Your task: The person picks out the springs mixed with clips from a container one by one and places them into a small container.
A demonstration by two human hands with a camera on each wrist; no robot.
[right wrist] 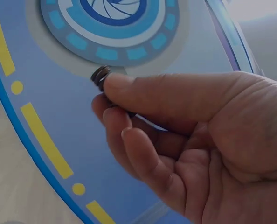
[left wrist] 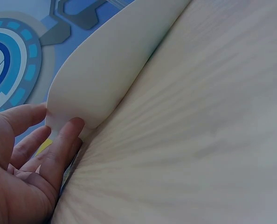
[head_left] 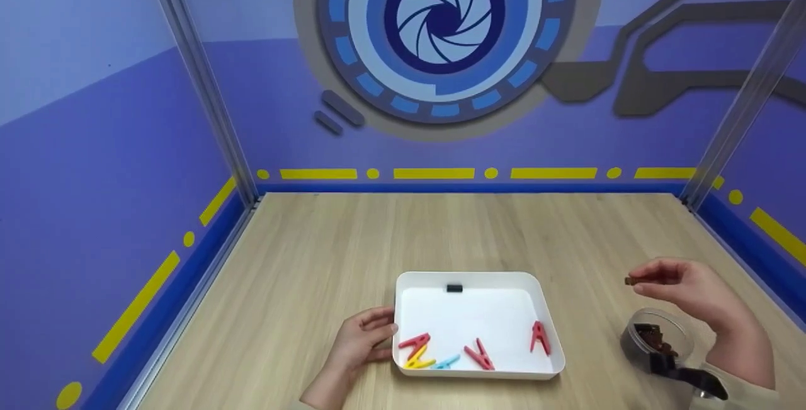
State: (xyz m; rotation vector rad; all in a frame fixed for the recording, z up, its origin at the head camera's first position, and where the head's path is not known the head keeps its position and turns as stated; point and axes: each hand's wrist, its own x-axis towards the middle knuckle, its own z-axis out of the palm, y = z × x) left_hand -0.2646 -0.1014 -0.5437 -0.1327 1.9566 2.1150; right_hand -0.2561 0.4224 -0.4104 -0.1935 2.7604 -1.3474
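My left hand (head_left: 356, 344) touches the left wall of a white rectangular tray (head_left: 482, 374), thumb tip at the rim and fingertips against the outside. Inside the tray lie several clothespins: a red clothespin (head_left: 480, 356), another red clothespin (head_left: 539, 338) at the right, and a red, a yellow (head_left: 419, 359) and a light blue clothespin (head_left: 446, 362) in the near left corner. A small black cylinder (head_left: 454, 288) lies near its far wall. Between thumb and fingers, my right hand (head_left: 696, 290) pinches a small dark brown ridged piece (right wrist: 100, 76), raised right of the tray.
Below the right hand stands a clear round cup (head_left: 680, 327) with several brown pieces (head_left: 655, 337) in it. A black wrist mount (head_left: 696, 380) partly overlaps the cup. The wooden table (head_left: 441, 227) is bounded by printed blue panels at the back and sides.
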